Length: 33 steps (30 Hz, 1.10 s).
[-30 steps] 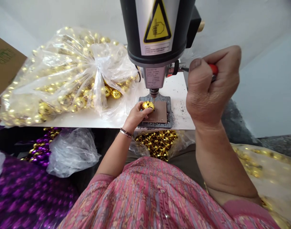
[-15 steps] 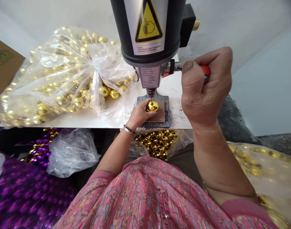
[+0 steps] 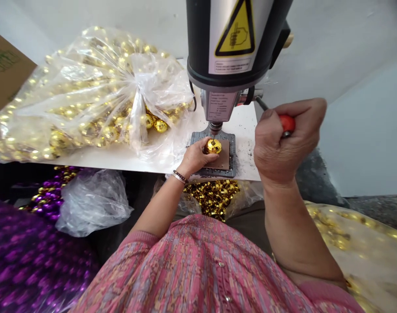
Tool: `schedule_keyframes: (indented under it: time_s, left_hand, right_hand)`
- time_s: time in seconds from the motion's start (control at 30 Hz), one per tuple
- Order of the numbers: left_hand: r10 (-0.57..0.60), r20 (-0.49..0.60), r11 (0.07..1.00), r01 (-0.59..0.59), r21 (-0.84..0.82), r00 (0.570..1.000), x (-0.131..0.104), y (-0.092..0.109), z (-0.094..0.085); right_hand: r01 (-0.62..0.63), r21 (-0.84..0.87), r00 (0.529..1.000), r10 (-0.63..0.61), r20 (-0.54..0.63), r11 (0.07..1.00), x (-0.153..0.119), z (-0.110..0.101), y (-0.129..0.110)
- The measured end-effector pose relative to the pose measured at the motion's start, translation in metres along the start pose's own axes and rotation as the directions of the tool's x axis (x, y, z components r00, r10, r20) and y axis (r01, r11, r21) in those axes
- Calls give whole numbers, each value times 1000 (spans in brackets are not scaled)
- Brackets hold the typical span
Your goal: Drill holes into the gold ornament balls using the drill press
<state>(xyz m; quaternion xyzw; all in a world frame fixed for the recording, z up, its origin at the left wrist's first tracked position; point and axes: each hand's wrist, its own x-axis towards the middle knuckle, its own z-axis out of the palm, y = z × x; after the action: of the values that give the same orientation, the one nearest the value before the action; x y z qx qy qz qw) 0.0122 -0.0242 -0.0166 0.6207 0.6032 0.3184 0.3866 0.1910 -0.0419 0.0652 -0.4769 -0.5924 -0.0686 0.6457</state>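
Between the thumb and fingers of my left hand [image 3: 196, 157] is a shiny gold faceted ball [image 3: 213, 148]. It rests on a brown board [image 3: 222, 158] that lies on the grey base plate [image 3: 231, 150] of a bench drill press [image 3: 231, 65]. The drill bit [image 3: 214, 134] points down at the top of the ball; whether it has entered cannot be made out. My right hand [image 3: 285, 141] is wrapped round the feed lever [image 3: 262, 103], near its red knob [image 3: 287, 125], to the right of the drill head.
A clear bag of gold balls [image 3: 97, 104] fills the table's left side. Dark shavings [image 3: 246, 152] are scattered on the white table [image 3: 153, 163]. Below its edge sit an open bag of gold pieces [image 3: 214, 195], crumpled plastic [image 3: 94, 204] and purple balls [image 3: 38, 261]. A cardboard box [image 3: 6, 69] stands far left.
My right hand has come lower with the lever, whose shaft now tilts downward. My left hand still grips the gold ball under the drill. The view has shifted a little.
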Motion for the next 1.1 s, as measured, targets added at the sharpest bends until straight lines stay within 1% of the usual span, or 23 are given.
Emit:
schedule_keyframes:
  time_s: [0.07, 0.17, 0.33, 0.4, 0.6, 0.7, 0.8, 0.93, 0.97, 1.0, 1.1]
  left_hand:
    - [-7, 2, 1000, 7, -5, 1000, 1, -1, 1]
    - [-9, 0, 1000, 9, -7, 1000, 1, -1, 2]
    - [33, -3, 999, -33, 8, 999, -1, -1, 3]
    - [52, 0, 999, -52, 4, 999, -1, -2, 3]
    - [54, -16, 998, -54, 26, 998, -1, -4, 4]
    - [52, -24, 998, -51, 40, 998, -2, -3, 4]
    - [36, -28, 999, -35, 21, 999, -3, -3, 4]
    - [20, -28, 999, -21, -50, 999, -5, -1, 3]
    - [15, -36, 997, -17, -72, 999, -6, 0, 3]
    - [11, -47, 996, -16, -91, 999, -7, 1, 3]
    - [12, -69, 996, -18, -84, 998, -11, 6, 0]
  right_hand:
    - [2, -7, 1000, -2, -29, 1000, -4, 2, 2]
    - [3, 11, 999, -3, -36, 1000, -10, 5, 6]
    - [75, 59, 990, -68, -124, 995, -19, 11, 13]
    - [94, 74, 986, -83, -141, 993, -24, 15, 19]
    - [129, 164, 989, -116, -90, 978, -47, 29, 48]
    - [115, 153, 991, -104, -79, 982, -53, 30, 53]
    - [116, 125, 993, -110, -53, 985, -42, 20, 42]
    - [118, 51, 992, -115, -57, 992, -1, 4, 13]
    - [102, 46, 994, -100, -43, 994, 11, 2, 7]
    - [68, 51, 998, -68, -3, 996, 22, 0, 1]
    - [-79, 65, 991, 71, 117, 995, 46, 1, -9]
